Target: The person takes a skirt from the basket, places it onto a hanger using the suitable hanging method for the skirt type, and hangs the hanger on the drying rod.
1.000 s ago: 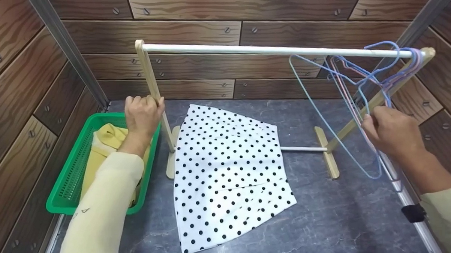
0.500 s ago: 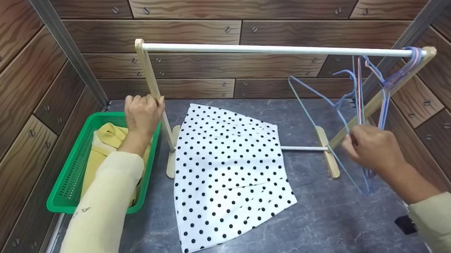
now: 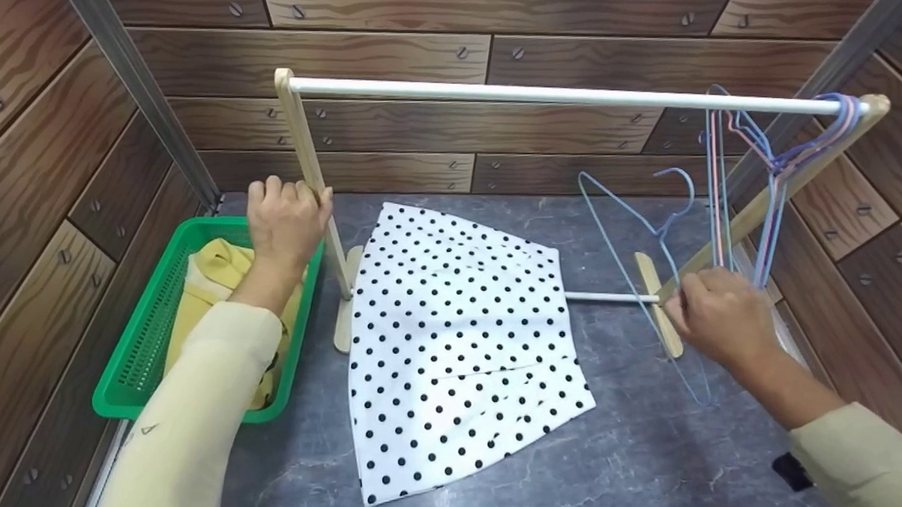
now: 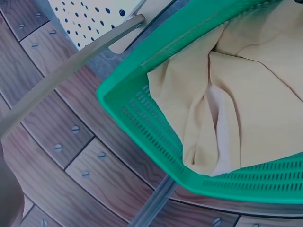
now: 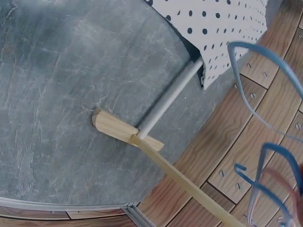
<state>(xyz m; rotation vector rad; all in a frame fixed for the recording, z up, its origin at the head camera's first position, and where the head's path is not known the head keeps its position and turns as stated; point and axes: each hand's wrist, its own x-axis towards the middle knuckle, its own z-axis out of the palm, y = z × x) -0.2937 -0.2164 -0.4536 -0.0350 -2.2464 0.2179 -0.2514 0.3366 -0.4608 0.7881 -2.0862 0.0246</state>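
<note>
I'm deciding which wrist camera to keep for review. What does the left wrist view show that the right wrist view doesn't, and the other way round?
Only the left wrist view shows the green basket and the yellow cloth lying in it.

Only the right wrist view shows parts of the blue and pink hangers, and the rack's lower white bar.

Both show the polka-dot cloth, wooden rack parts, grey floor and wood-patterned panels.

Grips the left post [image 3: 306, 150] of the rack [image 3: 565, 96] with left hand [image 3: 285, 222], near a green basket [image 3: 115, 406] of yellow cloth [image 3: 198, 315]; holds a blue hanger [image 3: 664, 227] in right hand [image 3: 725, 315], right of spotted fabric [image 3: 462, 343].
</note>
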